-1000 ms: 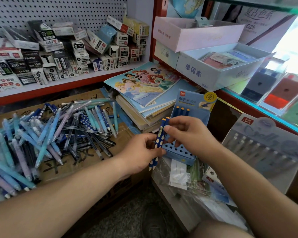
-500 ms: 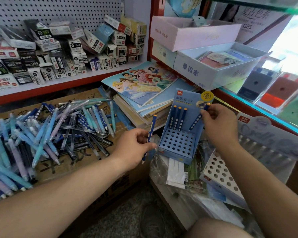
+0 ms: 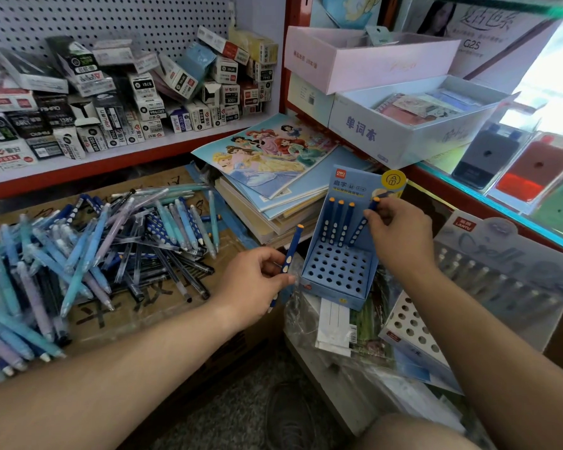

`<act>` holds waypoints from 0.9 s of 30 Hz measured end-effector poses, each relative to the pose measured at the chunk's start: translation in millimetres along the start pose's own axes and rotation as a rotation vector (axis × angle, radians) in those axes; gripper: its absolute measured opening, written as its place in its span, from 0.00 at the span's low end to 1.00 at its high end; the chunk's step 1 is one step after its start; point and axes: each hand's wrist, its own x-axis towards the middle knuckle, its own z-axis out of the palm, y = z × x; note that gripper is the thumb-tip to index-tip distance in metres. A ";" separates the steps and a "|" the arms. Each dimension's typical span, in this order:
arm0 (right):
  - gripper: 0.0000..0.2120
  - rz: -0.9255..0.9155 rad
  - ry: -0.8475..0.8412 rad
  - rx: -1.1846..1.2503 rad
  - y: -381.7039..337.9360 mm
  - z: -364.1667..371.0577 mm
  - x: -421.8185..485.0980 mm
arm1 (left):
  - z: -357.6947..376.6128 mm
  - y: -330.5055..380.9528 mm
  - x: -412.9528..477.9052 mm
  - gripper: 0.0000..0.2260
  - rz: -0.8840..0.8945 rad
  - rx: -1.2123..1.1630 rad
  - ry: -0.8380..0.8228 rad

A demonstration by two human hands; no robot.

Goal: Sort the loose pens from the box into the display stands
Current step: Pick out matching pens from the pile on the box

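Was slotting a pen [image 3: 358,230] into the stand [image 3: 332,295].
My right hand [image 3: 400,235] pinched its top to steer the tip; my left hand [image 3: 254,280] gripped a spare pen [image 3: 291,248] alongside, staged next.

The right hand [image 3: 400,237] pinches a dark blue, white-dotted pen with an orange cap [image 3: 357,233], leaning it beside three like pens [image 3: 337,222] (back row) in the light blue cardboard display stand [image 3: 332,295]. Its tip seems to sit in a hole. The left hand [image 3: 254,282] grips another such pen [image 3: 293,246].
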 end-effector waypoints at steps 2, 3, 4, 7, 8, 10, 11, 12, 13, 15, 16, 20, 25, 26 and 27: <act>0.08 0.002 0.001 -0.029 1.1 1.8 2.0 | 0.0 -0.4 -0.1 0.10 0.003 -0.001 -0.003; 0.08 0.005 -0.004 -0.046 1.8 3.1 3.6 | 0.0 -0.8 0.0 0.10 0.002 -0.003 -0.004; 0.08 0.008 -0.017 -0.067 2.2 4.1 5.1 | -0.1 -1.2 -0.1 0.10 0.000 -0.004 -0.006; 0.06 0.014 -0.072 -0.118 6.2 9.8 11.7 | -0.6 -1.4 0.1 0.11 -0.005 -0.002 -0.009; 0.05 0.022 -0.084 -0.125 7.2 11.8 13.3 | -0.8 -1.4 0.3 0.11 -0.005 -0.003 -0.008; 0.05 0.035 -0.106 -0.153 8.1 16.0 14.8 | -0.9 -1.8 0.6 0.11 -0.009 -0.007 -0.010; 0.06 0.030 -0.107 -0.178 9.0 18.2 14.9 | -0.9 -2.2 0.9 0.11 -0.012 -0.010 -0.012; 0.06 0.023 -0.102 -0.210 9.6 19.9 14.8 | -0.8 -2.6 1.2 0.11 -0.014 -0.012 -0.015; 0.07 0.019 -0.101 -0.245 10.5 21.3 15.0 | -0.8 -3.0 1.3 0.11 -0.015 -0.015 -0.017; 0.08 0.024 -0.124 -0.299 10.9 22.8 16.4 | -1.4 -3.2 1.7 0.11 -0.009 -0.014 -0.022; 0.08 0.036 -0.143 -0.314 10.5 22.4 16.9 | -1.6 -3.1 1.9 0.10 -0.005 -0.013 -0.023; 0.14 0.071 -0.134 -0.312 2.0 9.1 7.4 | -1.6 -2.4 2.4 0.10 0.005 -0.022 -0.034; 0.09 0.076 -0.332 0.188 -31.8 -11.0 -37.7 | 1.6 1.5 2.9 0.11 0.018 -0.023 -0.075; 0.07 0.085 -0.394 0.321 -39.1 -13.0 -45.6 | 3.1 3.7 2.7 0.11 0.030 -0.017 -0.082; 0.06 0.084 -0.427 0.414 -44.2 -13.8 -51.2 | 5.0 6.5 2.1 0.11 0.046 -0.012 -0.087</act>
